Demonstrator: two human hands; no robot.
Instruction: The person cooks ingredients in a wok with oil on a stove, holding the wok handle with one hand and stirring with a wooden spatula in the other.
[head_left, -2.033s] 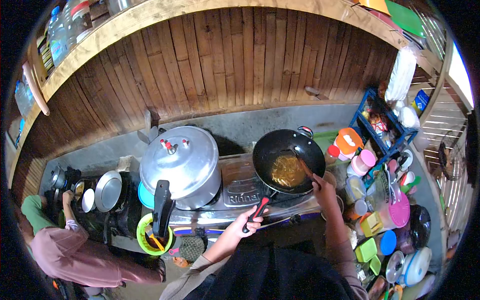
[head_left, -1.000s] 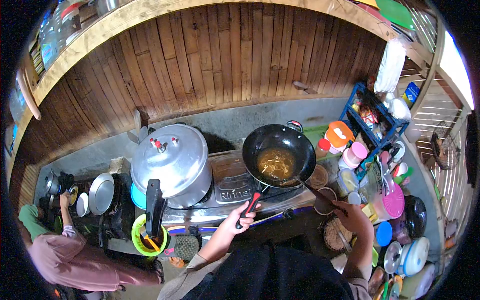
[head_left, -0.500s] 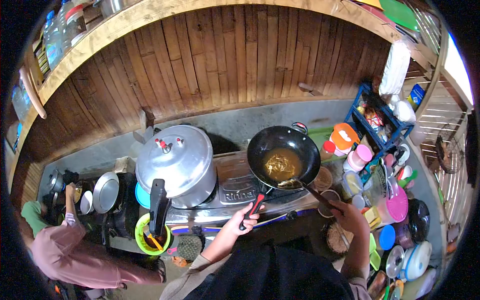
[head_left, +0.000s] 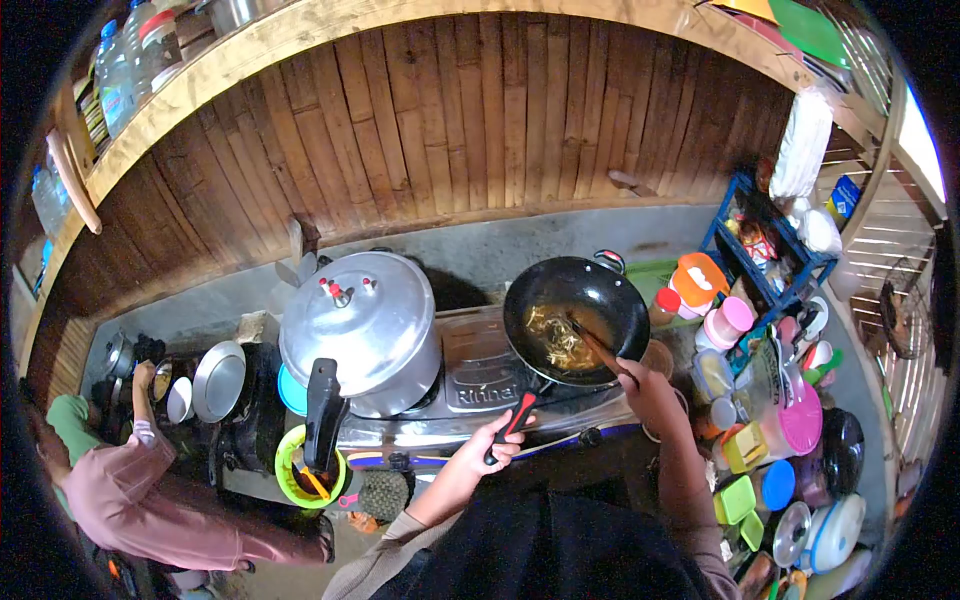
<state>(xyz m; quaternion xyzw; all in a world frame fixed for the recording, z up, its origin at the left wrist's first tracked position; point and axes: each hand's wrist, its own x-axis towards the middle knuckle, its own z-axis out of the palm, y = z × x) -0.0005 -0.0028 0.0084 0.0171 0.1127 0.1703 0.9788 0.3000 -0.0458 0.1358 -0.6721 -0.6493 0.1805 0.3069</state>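
Note:
A black wok (head_left: pixel 540 290) sits on the right burner of the silver stove (head_left: pixel 475 365), with brown liquid and pale strips of food (head_left: pixel 560 335) inside. My left hand (head_left: pixel 488 443) is closed round the wok's red and black handle, below the pan. My right hand (head_left: pixel 648 385) grips a brown spatula (head_left: pixel 597 348) at the wok's lower right rim. The spatula's lower end dips into the food near the middle of the wok. Left of the wok, a large pressure cooker (head_left: pixel 360 320) covers the other burner.
At the far left a person (head_left: pixel 140 490) reaches toward small pans. A green bowl (head_left: pixel 283 475) stands below the cooker's handle. Right of the wok are an orange container (head_left: pixel 697 281), a pink lid (head_left: pixel 800 420), other containers and a blue rack (head_left: pixel 725 215). A bamboo wall rises behind.
My right hand has moved up and left from beyond the wok's lower right side, carrying the spatula further into the food. My left hand keeps its hold. The view has shifted slightly.

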